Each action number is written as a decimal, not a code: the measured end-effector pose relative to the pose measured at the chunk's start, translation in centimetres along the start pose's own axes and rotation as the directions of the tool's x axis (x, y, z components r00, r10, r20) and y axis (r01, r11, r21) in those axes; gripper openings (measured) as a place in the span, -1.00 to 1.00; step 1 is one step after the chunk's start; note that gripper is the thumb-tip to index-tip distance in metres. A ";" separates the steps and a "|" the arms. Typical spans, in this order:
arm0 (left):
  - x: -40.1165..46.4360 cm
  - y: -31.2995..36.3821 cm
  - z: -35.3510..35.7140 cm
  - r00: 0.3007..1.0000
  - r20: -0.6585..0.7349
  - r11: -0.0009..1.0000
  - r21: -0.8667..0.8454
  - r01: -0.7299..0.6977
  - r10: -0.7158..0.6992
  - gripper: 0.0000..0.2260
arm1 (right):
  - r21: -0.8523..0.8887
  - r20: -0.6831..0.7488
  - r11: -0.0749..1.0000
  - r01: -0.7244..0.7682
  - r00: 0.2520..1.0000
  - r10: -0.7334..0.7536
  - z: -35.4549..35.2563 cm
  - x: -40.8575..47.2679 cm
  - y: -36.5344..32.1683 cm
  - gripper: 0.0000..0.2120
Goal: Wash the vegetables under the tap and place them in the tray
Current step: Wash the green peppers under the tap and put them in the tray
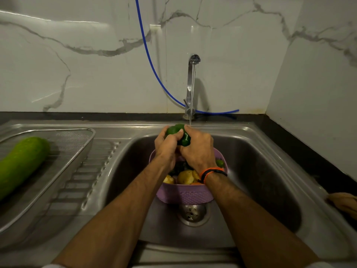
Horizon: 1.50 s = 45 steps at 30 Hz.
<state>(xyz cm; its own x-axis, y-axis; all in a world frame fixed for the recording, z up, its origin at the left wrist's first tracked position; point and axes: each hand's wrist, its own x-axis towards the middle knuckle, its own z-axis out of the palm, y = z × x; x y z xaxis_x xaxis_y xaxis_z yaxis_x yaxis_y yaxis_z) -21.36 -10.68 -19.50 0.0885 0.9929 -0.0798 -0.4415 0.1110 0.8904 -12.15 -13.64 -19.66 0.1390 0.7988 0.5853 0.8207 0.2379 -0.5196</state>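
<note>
Both my hands hold a green capsicum [174,129] over the sink, just left of the water stream falling from the tap [191,88]. My left hand [167,147] grips it from the left and my right hand [197,149] wraps it from the right. Below them a purple basket [185,195] stands in the sink basin [260,171], holding yellow potatoes [186,176], a small green vegetable [219,163] and dark items partly hidden by my wrists. On the drainboard at left a steel mesh tray [77,149] holds a long green gourd [21,165].
A blue hose [152,68] runs down the marble wall behind the tap. The sink drain [192,213] lies in front of the basket. A brownish object [345,203] sits at the right edge on the dark counter.
</note>
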 end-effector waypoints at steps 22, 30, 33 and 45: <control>-0.2 -0.4 -0.1 0.978 0.207 1.000 -0.009 0.007 -0.005 -0.66 | 0.054 0.039 0.999 -0.007 0.999 0.005 0.0 0.1 0.2 -0.42; -0.2 -0.3 -0.1 0.979 0.205 1.000 0.017 0.013 -0.016 -0.58 | 0.099 0.113 0.993 -0.061 0.992 0.049 -0.1 0.9 -0.1 -0.26; -0.4 -0.2 0.1 0.989 0.147 1.000 0.001 0.000 -0.001 -0.61 | 0.083 0.041 0.997 -0.013 0.999 0.010 -0.3 0.6 0.1 -0.48; -0.6 -0.3 0.3 0.995 0.105 1.000 0.007 -0.001 0.000 -0.73 | 0.062 -0.061 0.998 -0.001 0.998 0.005 -0.6 0.3 0.2 -0.74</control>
<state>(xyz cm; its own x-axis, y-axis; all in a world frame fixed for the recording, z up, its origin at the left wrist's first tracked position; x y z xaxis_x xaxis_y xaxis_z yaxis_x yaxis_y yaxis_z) -21.00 -11.31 -19.54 0.1813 0.9829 -0.0320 -0.4356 0.1095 0.8935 -11.60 -13.68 -19.26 0.1766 0.7650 0.6194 0.7847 0.2704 -0.5577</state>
